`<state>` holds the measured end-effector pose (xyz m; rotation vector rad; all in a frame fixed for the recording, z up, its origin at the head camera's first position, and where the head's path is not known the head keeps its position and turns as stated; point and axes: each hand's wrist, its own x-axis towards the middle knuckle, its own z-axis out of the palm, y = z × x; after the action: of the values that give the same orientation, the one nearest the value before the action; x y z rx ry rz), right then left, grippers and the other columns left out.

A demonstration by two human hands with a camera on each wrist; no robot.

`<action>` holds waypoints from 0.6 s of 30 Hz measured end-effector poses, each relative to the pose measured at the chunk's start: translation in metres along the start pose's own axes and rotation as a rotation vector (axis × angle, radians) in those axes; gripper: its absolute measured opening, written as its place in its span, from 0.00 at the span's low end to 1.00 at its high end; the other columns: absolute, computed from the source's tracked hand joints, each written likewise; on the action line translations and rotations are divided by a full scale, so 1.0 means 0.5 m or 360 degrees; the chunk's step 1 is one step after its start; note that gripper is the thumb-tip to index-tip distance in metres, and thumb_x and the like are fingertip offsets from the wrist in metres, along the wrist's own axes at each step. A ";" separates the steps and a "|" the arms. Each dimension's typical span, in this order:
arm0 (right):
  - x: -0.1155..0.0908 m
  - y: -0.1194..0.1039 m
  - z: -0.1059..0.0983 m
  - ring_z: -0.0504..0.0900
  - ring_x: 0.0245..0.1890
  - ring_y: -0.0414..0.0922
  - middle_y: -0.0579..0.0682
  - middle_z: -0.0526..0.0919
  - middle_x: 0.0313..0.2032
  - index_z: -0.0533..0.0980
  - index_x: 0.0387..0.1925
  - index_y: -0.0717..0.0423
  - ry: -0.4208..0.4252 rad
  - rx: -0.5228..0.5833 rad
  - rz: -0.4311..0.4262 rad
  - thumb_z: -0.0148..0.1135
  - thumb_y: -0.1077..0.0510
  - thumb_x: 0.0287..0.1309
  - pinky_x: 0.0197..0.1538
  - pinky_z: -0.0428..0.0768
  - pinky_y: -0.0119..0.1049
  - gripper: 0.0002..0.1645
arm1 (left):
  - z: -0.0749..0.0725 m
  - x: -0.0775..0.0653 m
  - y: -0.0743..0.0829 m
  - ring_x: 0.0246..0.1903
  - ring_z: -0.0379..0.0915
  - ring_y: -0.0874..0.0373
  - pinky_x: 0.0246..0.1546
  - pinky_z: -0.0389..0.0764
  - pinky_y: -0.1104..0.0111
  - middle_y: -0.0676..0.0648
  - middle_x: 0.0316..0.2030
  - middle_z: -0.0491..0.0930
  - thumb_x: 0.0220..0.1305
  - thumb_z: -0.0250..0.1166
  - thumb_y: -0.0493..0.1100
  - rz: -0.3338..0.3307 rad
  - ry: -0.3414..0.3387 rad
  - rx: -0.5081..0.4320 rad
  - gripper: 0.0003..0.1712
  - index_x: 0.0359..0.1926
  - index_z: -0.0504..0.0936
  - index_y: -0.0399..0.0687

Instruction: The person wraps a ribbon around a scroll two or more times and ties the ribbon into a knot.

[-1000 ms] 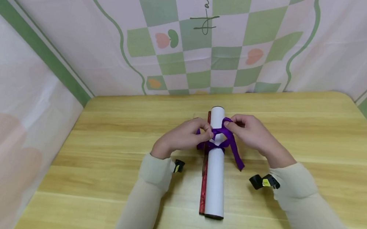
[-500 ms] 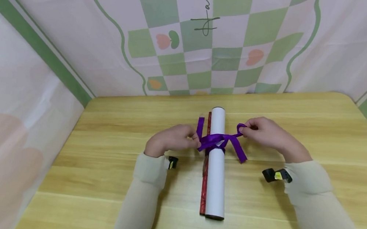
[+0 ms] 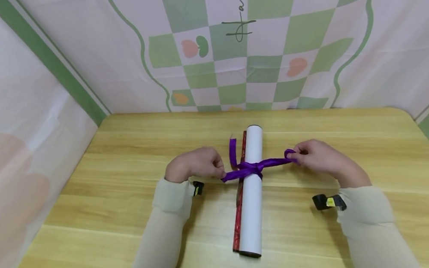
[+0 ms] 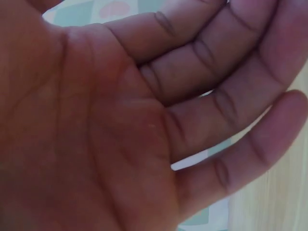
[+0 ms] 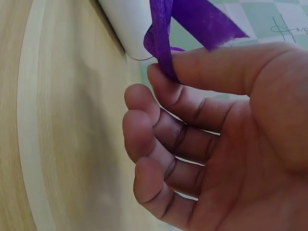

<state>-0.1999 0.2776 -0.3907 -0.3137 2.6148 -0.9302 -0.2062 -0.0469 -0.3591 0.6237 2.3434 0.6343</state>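
A purple ribbon [image 3: 256,169] wraps the middle of a white roll [image 3: 252,215] and a thin red strip [image 3: 237,231] lying along its left side. A knot sits on top of the roll. To its left, my left hand [image 3: 196,164] pinches one length of ribbon at the fingertips; the left wrist view shows mostly palm, the pinch hidden. Out to the right, my right hand [image 3: 318,157] holds a folded loop between thumb and index finger. In the right wrist view, a loose ribbon end [image 5: 209,21] juts past the thumb. Another tail [image 3: 232,151] stands up left of the roll.
The wood-grained table [image 3: 114,210] extends around the roll on all sides. A checked, printed cloth [image 3: 229,58] hangs behind it, and another cloth [image 3: 22,154] hangs at the left. Small black cameras, such as the right one [image 3: 328,202], sit at both wrists.
My hands have moved apart, left hand leftward and down, right hand rightward. The ribbon between them has drawn from a loose loop into a tight line with a knot over the roll.
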 end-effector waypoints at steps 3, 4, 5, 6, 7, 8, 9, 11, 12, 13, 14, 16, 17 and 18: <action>-0.002 0.005 -0.001 0.66 0.20 0.42 0.47 0.71 0.21 0.74 0.28 0.59 -0.0014 -0.0010 0.0000 0.53 0.55 0.63 0.24 0.67 0.35 0.13 | 0.000 -0.002 -0.002 0.24 0.65 0.60 0.28 0.70 0.69 0.50 0.25 0.76 0.60 0.62 0.44 -0.0042 0.0003 -0.0022 0.09 0.30 0.82 0.44; -0.003 0.006 -0.001 0.66 0.20 0.42 0.47 0.71 0.21 0.75 0.28 0.59 -0.0016 -0.0018 0.0002 0.53 0.54 0.62 0.25 0.67 0.35 0.12 | 0.000 -0.002 -0.004 0.23 0.64 0.60 0.28 0.70 0.69 0.49 0.26 0.76 0.60 0.62 0.44 -0.0051 0.0006 -0.0021 0.09 0.29 0.82 0.43; -0.003 0.008 -0.001 0.67 0.20 0.43 0.48 0.71 0.21 0.75 0.28 0.58 -0.0026 -0.0024 0.0009 0.54 0.53 0.63 0.25 0.67 0.35 0.13 | 0.000 -0.003 -0.005 0.22 0.63 0.60 0.27 0.69 0.69 0.49 0.25 0.77 0.60 0.62 0.44 -0.0061 0.0006 -0.0025 0.09 0.29 0.82 0.42; -0.004 0.009 -0.001 0.67 0.20 0.43 0.48 0.71 0.21 0.75 0.28 0.58 -0.0033 -0.0032 0.0017 0.54 0.51 0.63 0.25 0.67 0.35 0.15 | -0.001 -0.003 -0.007 0.21 0.62 0.61 0.26 0.69 0.70 0.49 0.25 0.76 0.60 0.62 0.44 -0.0068 0.0007 -0.0023 0.10 0.28 0.82 0.41; -0.004 0.010 -0.001 0.67 0.20 0.43 0.48 0.72 0.21 0.74 0.28 0.58 -0.0041 -0.0038 0.0022 0.54 0.50 0.63 0.25 0.67 0.35 0.16 | -0.001 -0.004 -0.008 0.20 0.61 0.61 0.25 0.68 0.70 0.49 0.23 0.75 0.60 0.62 0.44 -0.0073 0.0007 -0.0020 0.11 0.26 0.81 0.40; -0.005 0.012 0.000 0.67 0.21 0.43 0.48 0.72 0.21 0.74 0.28 0.58 -0.0050 -0.0037 0.0030 0.54 0.49 0.64 0.24 0.67 0.35 0.17 | -0.001 -0.004 -0.009 0.19 0.59 0.62 0.25 0.66 0.70 0.50 0.21 0.73 0.60 0.61 0.43 -0.0079 0.0006 -0.0015 0.12 0.24 0.80 0.40; -0.005 0.014 0.000 0.67 0.21 0.43 0.48 0.73 0.22 0.75 0.28 0.58 -0.0058 -0.0032 0.0035 0.54 0.48 0.64 0.24 0.67 0.35 0.17 | -0.001 -0.004 -0.011 0.18 0.58 0.62 0.24 0.65 0.70 0.51 0.19 0.71 0.60 0.61 0.43 -0.0090 0.0005 -0.0012 0.13 0.22 0.78 0.41; -0.004 0.017 0.000 0.67 0.21 0.43 0.49 0.73 0.22 0.75 0.28 0.58 -0.0067 -0.0030 0.0044 0.54 0.48 0.64 0.25 0.67 0.35 0.18 | -0.001 -0.004 -0.013 0.16 0.54 0.62 0.22 0.64 0.71 0.53 0.15 0.66 0.60 0.61 0.43 -0.0123 0.0002 -0.0022 0.16 0.16 0.72 0.44; -0.004 0.018 0.000 0.67 0.21 0.43 0.49 0.73 0.22 0.75 0.28 0.58 -0.0070 -0.0030 0.0051 0.53 0.49 0.65 0.25 0.67 0.35 0.18 | -0.002 -0.005 -0.014 0.15 0.54 0.62 0.21 0.63 0.71 0.54 0.14 0.64 0.59 0.61 0.42 -0.0145 0.0005 -0.0021 0.18 0.15 0.70 0.46; -0.003 0.019 0.000 0.67 0.21 0.43 0.49 0.73 0.22 0.75 0.27 0.58 -0.0072 -0.0034 0.0054 0.53 0.49 0.65 0.25 0.67 0.35 0.18 | -0.002 -0.005 -0.014 0.15 0.53 0.63 0.21 0.63 0.71 0.54 0.13 0.63 0.59 0.61 0.42 -0.0174 0.0009 -0.0016 0.18 0.14 0.69 0.47; -0.003 0.020 0.000 0.67 0.21 0.43 0.49 0.73 0.22 0.75 0.27 0.58 -0.0077 -0.0041 0.0055 0.53 0.49 0.65 0.25 0.67 0.35 0.18 | -0.002 -0.005 -0.014 0.14 0.53 0.63 0.20 0.63 0.71 0.54 0.13 0.63 0.58 0.61 0.42 -0.0204 0.0014 -0.0013 0.19 0.13 0.68 0.48; -0.002 0.021 0.000 0.67 0.20 0.43 0.48 0.72 0.20 0.74 0.26 0.58 -0.0085 -0.0062 0.0063 0.53 0.49 0.65 0.25 0.67 0.35 0.18 | -0.002 -0.006 -0.014 0.14 0.55 0.63 0.19 0.63 0.71 0.54 0.13 0.65 0.58 0.62 0.41 -0.0262 0.0024 -0.0003 0.17 0.14 0.72 0.47; -0.002 0.022 0.000 0.67 0.20 0.43 0.48 0.72 0.20 0.74 0.26 0.58 -0.0089 -0.0071 0.0067 0.53 0.49 0.65 0.25 0.67 0.34 0.18 | -0.002 -0.006 -0.014 0.14 0.55 0.63 0.18 0.63 0.71 0.54 0.14 0.66 0.57 0.62 0.41 -0.0288 0.0028 0.0007 0.15 0.15 0.74 0.46; -0.002 0.022 0.000 0.67 0.20 0.43 0.48 0.71 0.19 0.74 0.25 0.58 -0.0091 -0.0079 0.0070 0.53 0.49 0.65 0.24 0.67 0.35 0.18 | -0.001 -0.006 -0.014 0.15 0.56 0.63 0.18 0.64 0.72 0.53 0.15 0.68 0.57 0.62 0.41 -0.0312 0.0033 0.0014 0.13 0.17 0.76 0.45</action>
<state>-0.1999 0.2863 -0.3973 -0.2902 2.5846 -0.8310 -0.2065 -0.0543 -0.3612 0.3866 2.3904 0.5435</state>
